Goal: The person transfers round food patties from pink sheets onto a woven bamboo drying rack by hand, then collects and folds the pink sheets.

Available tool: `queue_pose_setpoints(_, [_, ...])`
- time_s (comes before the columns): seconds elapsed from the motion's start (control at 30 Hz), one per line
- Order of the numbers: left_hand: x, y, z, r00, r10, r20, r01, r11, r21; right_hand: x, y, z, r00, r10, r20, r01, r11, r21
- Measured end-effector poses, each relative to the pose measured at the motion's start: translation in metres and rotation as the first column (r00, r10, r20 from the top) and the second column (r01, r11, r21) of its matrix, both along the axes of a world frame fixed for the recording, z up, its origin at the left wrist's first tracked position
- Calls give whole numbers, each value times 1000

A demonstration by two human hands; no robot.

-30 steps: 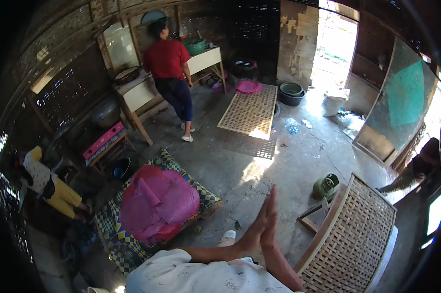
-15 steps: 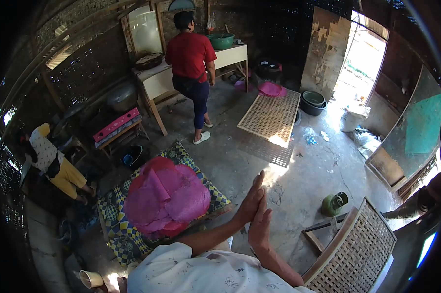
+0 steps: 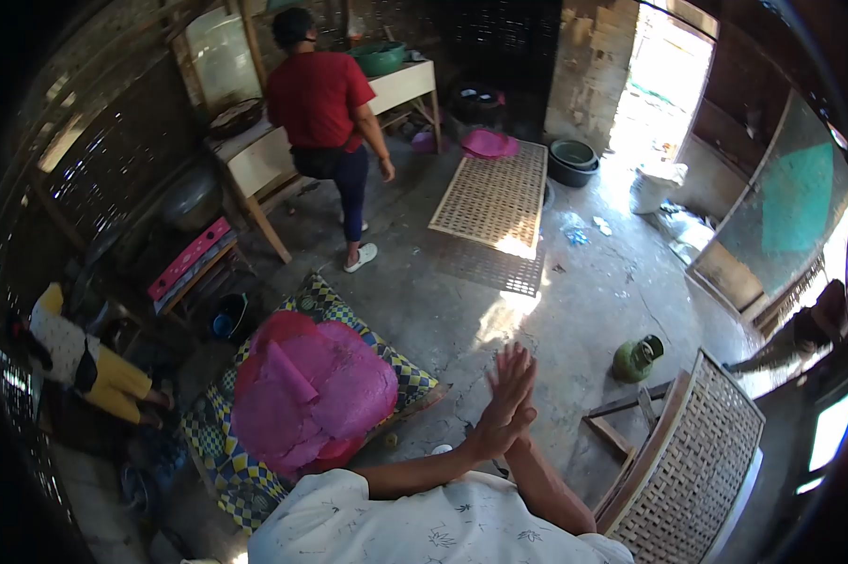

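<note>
My left hand lies across my right hand, the two touching in front of my chest. Fingers on both are stretched out and slightly spread, with nothing seen held. The left hand covers part of the right one. To the left of them, a large bright pink pile rests on a blue, yellow and black patterned cloth; it looks like soft, folded sheets, though its material is unclear. On the right, nearest my right forearm, a woven bamboo rack leans over a wooden frame.
A person in a red shirt stands by a table at the back. Another person in yellow trousers bends at the left. A green gas cylinder stands on the floor. Farther off are a second bamboo rack and black basin.
My hands were pressed palm to palm with fingers together; now they cross at an angle and the fingers have spread. The view has shifted, moving the room leftward and up.
</note>
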State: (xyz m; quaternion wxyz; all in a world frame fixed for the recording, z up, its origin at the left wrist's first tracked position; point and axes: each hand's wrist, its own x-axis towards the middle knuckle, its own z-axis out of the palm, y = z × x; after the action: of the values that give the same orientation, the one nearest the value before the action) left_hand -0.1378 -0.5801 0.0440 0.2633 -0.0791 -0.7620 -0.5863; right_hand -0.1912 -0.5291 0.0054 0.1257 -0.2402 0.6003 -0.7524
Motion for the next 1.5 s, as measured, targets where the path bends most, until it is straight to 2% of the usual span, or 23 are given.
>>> queue_pose_setpoints(0.07, [-4,0,-26,997,10,71,-4,997,-71,0,-1,-14,944,73,322,-7,980,-200])
queue_pose_setpoints(0.13, [-10,-1,-50,991,25,134,-4,989,-150,2,3,-24,741,237,628,102,885,-455])
queue_pose_setpoints(0.23, [-18,-34,-65,989,-138,49,146,907,-395,9,14,-15,671,321,669,158,819,-551])
queue_pose_setpoints(0.33, [-30,-41,-116,978,38,206,24,956,-292,7,27,28,811,162,562,90,915,-393])
queue_pose_setpoints(0.37, [-30,-46,-134,916,-67,396,106,991,-78,5,27,33,852,204,482,46,889,-457])
queue_pose_setpoints(0.4, [-31,-50,-153,818,-162,551,104,985,136,2,25,38,893,222,391,8,861,-508])
queue_pose_setpoints(0.43, [-31,-47,-157,755,-268,599,60,937,343,0,25,42,931,218,294,-24,837,-546])
queue_pose_setpoints(0.5, [-33,-31,-147,723,-443,530,12,775,631,0,23,40,998,41,-37,-46,989,-138])
queue_pose_setpoints(0.57, [-37,-14,-124,720,-570,397,27,595,804,8,29,25,937,-55,-344,90,992,89])
queue_pose_setpoints(0.6, [-38,-6,-110,720,-614,324,36,499,866,13,27,14,877,-49,-477,163,966,199])
queue_pose_setpoints(0.67, [-42,11,-80,708,-675,207,70,359,931,18,28,3,735,62,-675,292,869,399])
queue_pose_setpoints(0.8, [-52,38,-44,682,-731,25,128,154,980,8,67,6,713,12,-701,358,853,379])
queue_pose_setpoints(0.9, [-49,51,-26,670,-740,-53,59,-19,998,2,96,11,691,-52,-721,444,817,367])
queue_pose_setpoints(0.97, [-42,66,-11,684,-717,-135,-6,-190,982,1,115,13,686,-86,-723,486,794,366])
queue_pose_setpoints(1.0, [-38,80,-2,722,-663,-196,-52,-335,941,2,124,13,688,-115,-716,507,783,361])
queue_pose_setpoints(1.03, [-38,88,-4,671,-727,-147,86,-121,989,4,133,14,692,-141,-708,526,771,360])
queue_pose_setpoints(1.07, [-39,95,-7,641,-763,-82,235,94,967,4,143,17,707,-159,-689,528,768,364])
queue_pose_setpoints(1.17, [-36,121,4,667,-745,21,249,250,936,2,168,19,711,-217,-669,551,763,338])
queue_pose_setpoints(1.2, [-36,128,4,639,-769,-3,283,232,930,4,176,22,687,-259,-679,580,759,297])
queue_pose_setpoints(1.3, [-30,146,11,633,-771,73,316,343,885,8,192,25,668,-386,-637,636,740,220])
queue_pose_setpoints(1.33, [-27,149,9,638,-761,121,305,394,867,11,195,27,620,-425,-659,691,694,203])
queue_pose_setpoints(1.43, [-24,165,-9,719,-655,230,216,525,823,17,205,27,645,-431,-631,659,731,175])
queue_pose_setpoints(1.5, [-21,172,-13,727,-646,231,207,528,824,20,206,24,641,-430,-635,636,761,127])
